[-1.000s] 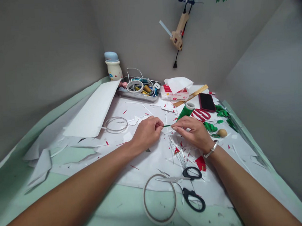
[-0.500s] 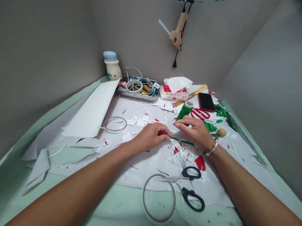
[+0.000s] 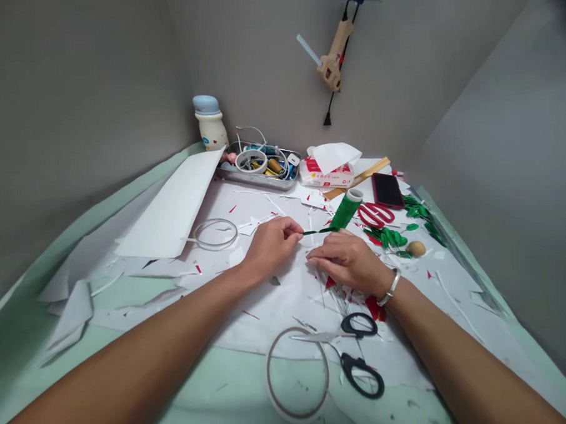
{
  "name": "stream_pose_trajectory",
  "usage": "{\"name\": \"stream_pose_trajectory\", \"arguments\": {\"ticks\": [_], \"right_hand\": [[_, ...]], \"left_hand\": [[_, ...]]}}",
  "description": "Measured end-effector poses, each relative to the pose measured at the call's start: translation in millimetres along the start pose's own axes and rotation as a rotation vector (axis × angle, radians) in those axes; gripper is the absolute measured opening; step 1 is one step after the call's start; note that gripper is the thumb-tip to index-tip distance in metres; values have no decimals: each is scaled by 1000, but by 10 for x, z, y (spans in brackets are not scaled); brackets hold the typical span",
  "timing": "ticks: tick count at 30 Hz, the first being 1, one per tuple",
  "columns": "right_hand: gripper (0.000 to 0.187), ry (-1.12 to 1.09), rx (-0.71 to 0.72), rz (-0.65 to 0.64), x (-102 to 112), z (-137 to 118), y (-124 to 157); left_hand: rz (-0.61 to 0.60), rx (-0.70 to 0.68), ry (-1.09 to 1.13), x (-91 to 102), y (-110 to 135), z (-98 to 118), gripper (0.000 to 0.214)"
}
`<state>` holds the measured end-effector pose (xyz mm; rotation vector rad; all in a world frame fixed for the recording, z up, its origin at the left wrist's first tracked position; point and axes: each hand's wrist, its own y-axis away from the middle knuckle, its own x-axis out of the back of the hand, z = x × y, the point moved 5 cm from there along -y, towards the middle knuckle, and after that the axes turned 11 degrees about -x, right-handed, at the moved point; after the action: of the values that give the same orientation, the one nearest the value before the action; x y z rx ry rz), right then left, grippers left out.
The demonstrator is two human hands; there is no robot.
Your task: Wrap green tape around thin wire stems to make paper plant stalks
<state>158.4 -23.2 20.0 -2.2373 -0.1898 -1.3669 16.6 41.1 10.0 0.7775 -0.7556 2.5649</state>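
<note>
My left hand pinches the end of a thin green tape strip that runs right to a green tape roll lying on the white paper. My right hand lies palm down just below the strip, its fingers curled onto a bunch of thin white wires on the paper. Whether those fingers grip a wire is hidden.
Black scissors and a clear tape ring lie near me. A second ring, a metal tray of odds and ends, a tissue pack, a phone, red scissors and green leaves surround the hands.
My left hand moved up and back, drawing the green strip out level from the roll. My right hand left the strip and dropped onto the white wires.
</note>
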Motion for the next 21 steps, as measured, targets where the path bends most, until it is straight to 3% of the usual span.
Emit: {"name": "stream_pose_trajectory", "arguments": {"ticks": [3,8,13,17,21], "right_hand": [[18,-1,-16,74,82,31,-2],[16,-62,-83,160,175,129,-21],[14,-161,-130,153,203,236,-47],[13,-80,-99,89,150,182,-46],[15,-21,-46,70,127,76,-30]], "left_hand": [[-63,-115,-186,-11,23,87,15],[-100,-169,-262,-23,68,174,18],[-43,-106,-196,-1,37,102,14],[8,-79,-183,34,21,69,14],[-47,-91,-228,11,41,107,15]]}}
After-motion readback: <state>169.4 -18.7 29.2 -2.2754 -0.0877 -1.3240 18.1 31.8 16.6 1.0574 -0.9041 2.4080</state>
